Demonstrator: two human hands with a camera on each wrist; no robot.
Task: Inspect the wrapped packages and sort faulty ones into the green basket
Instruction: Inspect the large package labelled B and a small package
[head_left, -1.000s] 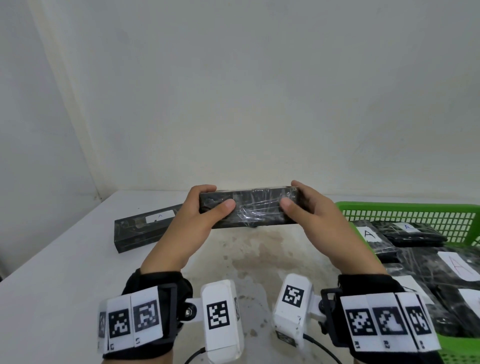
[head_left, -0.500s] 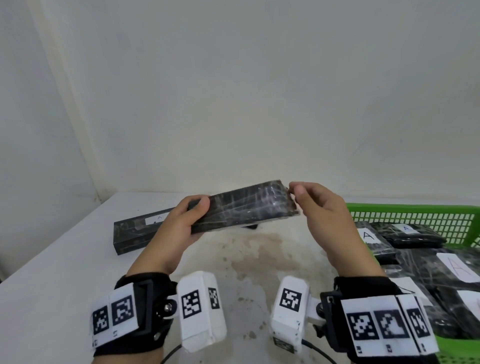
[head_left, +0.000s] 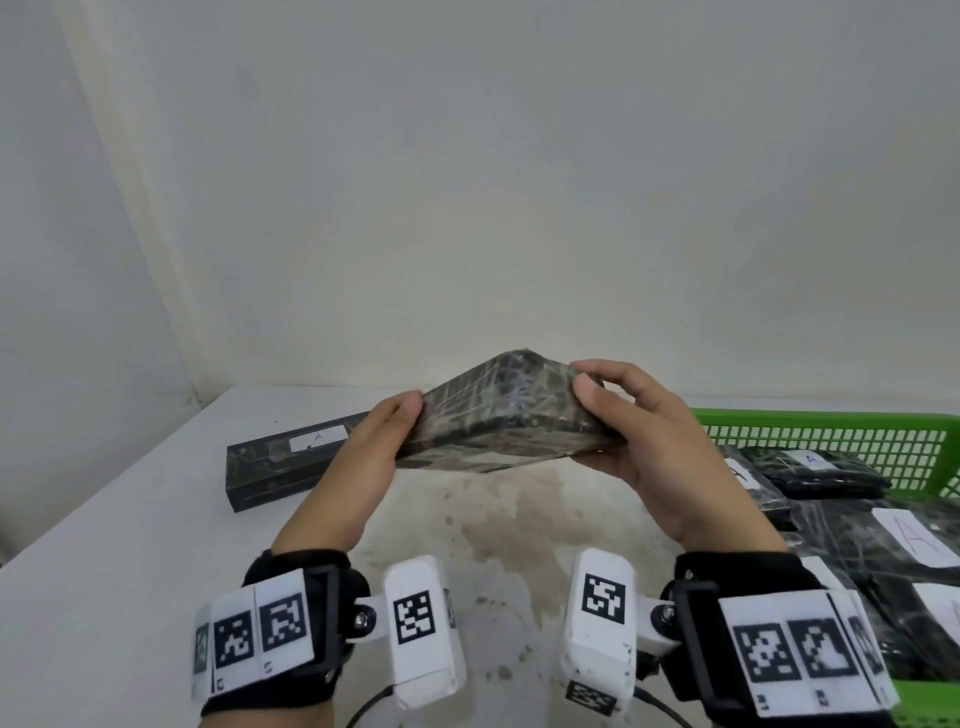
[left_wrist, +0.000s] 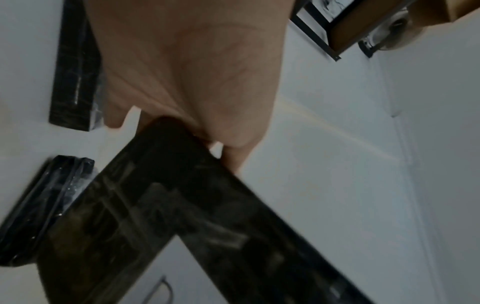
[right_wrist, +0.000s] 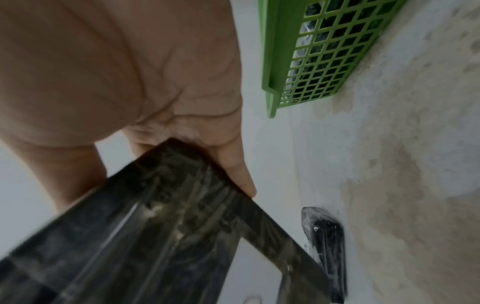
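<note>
A flat black package (head_left: 498, 415) wrapped in clear film hangs above the table between both hands, one corner pointing away. My left hand (head_left: 387, 431) grips its left end, thumb on top; the same package (left_wrist: 161, 205) fills the left wrist view. My right hand (head_left: 613, 415) grips its right end with the thumb on the upper face; the package (right_wrist: 155, 216) shows there too. The green basket (head_left: 831, 436) stands at the right, its mesh wall (right_wrist: 319, 51) in the right wrist view, and holds several black wrapped packages (head_left: 810, 467) with white "A" labels.
A long black wrapped package (head_left: 280, 462) with a white "A" label lies on the white table (head_left: 104, 571) at the back left. A smaller wrapped package (right_wrist: 327, 236) lies on the table under the held one. The table top (head_left: 509, 519) is stained in the middle. Walls close the back and left.
The held package has turned from edge-on and level to tilted, its broad face and far corner now showing. Both hands shifted their grip on its ends and stayed above the table's middle.
</note>
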